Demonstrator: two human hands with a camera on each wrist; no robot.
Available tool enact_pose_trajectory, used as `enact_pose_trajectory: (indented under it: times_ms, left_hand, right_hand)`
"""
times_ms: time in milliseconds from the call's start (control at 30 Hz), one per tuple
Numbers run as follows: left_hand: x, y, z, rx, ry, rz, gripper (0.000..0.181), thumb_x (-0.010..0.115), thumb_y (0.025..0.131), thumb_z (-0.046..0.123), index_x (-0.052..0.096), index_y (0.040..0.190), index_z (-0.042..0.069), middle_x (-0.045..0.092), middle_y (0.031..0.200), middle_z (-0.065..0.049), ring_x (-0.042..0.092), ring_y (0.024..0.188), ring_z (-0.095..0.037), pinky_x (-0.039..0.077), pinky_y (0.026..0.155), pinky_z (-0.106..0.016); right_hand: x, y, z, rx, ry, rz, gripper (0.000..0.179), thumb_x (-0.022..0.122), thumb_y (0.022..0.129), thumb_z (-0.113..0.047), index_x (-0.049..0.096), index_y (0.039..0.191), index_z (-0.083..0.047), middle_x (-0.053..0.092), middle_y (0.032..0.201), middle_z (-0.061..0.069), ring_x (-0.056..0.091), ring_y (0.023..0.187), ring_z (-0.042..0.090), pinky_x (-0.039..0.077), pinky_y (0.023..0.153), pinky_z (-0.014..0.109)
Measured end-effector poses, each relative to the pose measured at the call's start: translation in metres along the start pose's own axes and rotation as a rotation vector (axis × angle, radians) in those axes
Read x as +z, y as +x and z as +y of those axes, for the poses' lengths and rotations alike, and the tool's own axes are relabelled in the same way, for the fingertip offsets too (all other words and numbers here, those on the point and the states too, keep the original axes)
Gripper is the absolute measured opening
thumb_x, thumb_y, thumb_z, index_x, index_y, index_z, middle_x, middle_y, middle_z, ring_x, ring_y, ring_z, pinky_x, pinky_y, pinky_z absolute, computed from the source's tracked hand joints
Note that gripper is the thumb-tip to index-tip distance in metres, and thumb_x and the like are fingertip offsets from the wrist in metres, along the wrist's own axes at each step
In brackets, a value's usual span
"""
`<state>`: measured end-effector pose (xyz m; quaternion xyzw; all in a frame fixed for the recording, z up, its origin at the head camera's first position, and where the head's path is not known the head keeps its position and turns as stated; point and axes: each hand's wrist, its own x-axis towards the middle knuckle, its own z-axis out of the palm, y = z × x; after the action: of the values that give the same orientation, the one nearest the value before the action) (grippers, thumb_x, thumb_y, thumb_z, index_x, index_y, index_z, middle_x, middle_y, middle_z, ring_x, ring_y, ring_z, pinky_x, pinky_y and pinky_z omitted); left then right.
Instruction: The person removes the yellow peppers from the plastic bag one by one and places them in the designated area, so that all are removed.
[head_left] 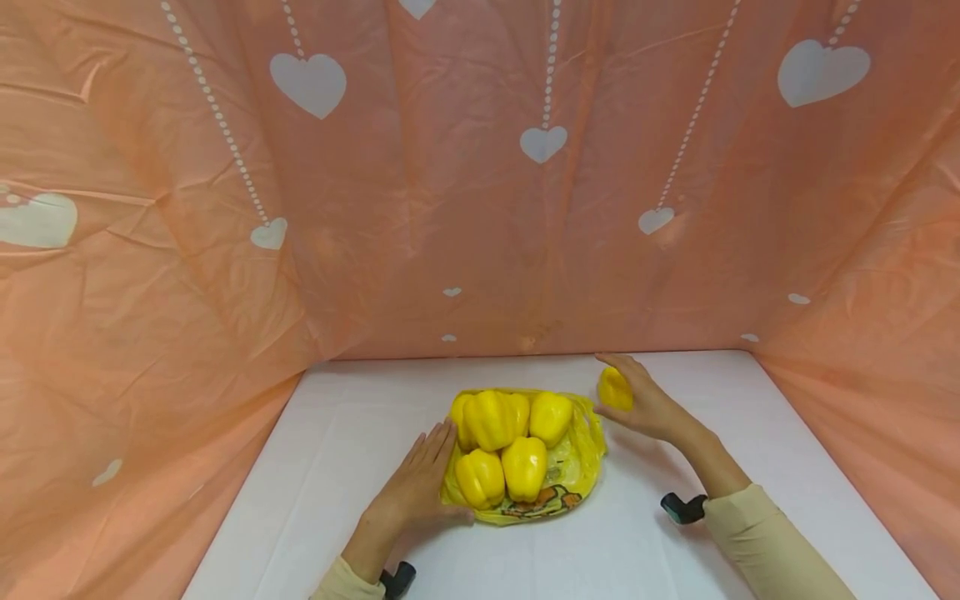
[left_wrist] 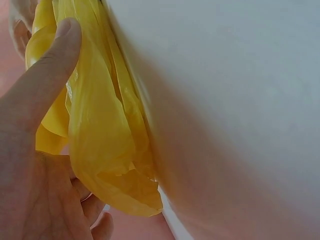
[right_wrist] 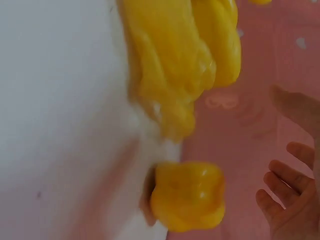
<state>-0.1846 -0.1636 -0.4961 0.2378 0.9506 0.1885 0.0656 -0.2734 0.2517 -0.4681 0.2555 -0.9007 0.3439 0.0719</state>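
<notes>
Several yellow bell peppers (head_left: 492, 421) lie together on a crumpled yellow plastic bag (head_left: 585, 458) with a dark and orange print. At the bag's left side is my left hand (head_left: 416, 483), its fingers straight along the edge and its thumb spread; in the left wrist view the thumb lies against the bag's folds (left_wrist: 100, 125). My right hand (head_left: 651, 404) reaches over a lone bell pepper (head_left: 615, 388) to the right of the bag. In the right wrist view, the fingers stand spread and relaxed, with a gap to that lone pepper (right_wrist: 189, 197).
The white tabletop (head_left: 322, 467) carries all of this. Pink sheeting (head_left: 480, 217) printed with white hearts hangs behind and on both sides. A black strap-on device (head_left: 682, 507) sits at the right wrist, and a similar one (head_left: 399, 578) at the left.
</notes>
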Motion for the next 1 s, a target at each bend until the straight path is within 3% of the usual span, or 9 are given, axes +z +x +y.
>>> enact_pose_trajectory:
  times_ms: [433,667,1000]
  left_hand:
    - [0.0,0.0,0.0,0.002,0.002,0.009,0.135,0.093,0.076,0.059,0.019,0.167,-0.009,0.016,0.177,-0.025,0.017,0.164,-0.039,0.015,0.135,-0.055]
    - [0.001,0.002,-0.001,0.003,0.005,0.007,0.136,0.093,0.075,0.06,0.02,0.166,-0.01,0.016,0.176,-0.026,0.018,0.164,-0.04,0.015,0.135,-0.056]
    - [0.001,0.002,0.0,-0.003,0.004,0.002,0.136,0.092,0.075,0.061,0.02,0.166,-0.01,0.016,0.176,-0.026,0.017,0.164,-0.041,0.015,0.135,-0.056]
  right_hand:
    - [0.022,0.005,-0.035,-0.158,0.013,-0.039,0.086,0.089,0.091,-0.019,0.042,0.161,-0.005,0.045,0.162,0.022,0.043,0.148,0.046,0.041,0.118,0.071]
    - [0.034,0.008,-0.052,-0.172,0.027,-0.08,0.087,0.089,0.091,-0.025,0.042,0.162,-0.009,0.044,0.165,0.018,0.038,0.153,0.047,0.035,0.121,0.074]
    - [0.048,0.013,-0.066,-0.197,0.062,-0.126,0.089,0.088,0.091,-0.027,0.04,0.164,-0.011,0.041,0.168,0.015,0.04,0.153,0.042,0.042,0.12,0.067]
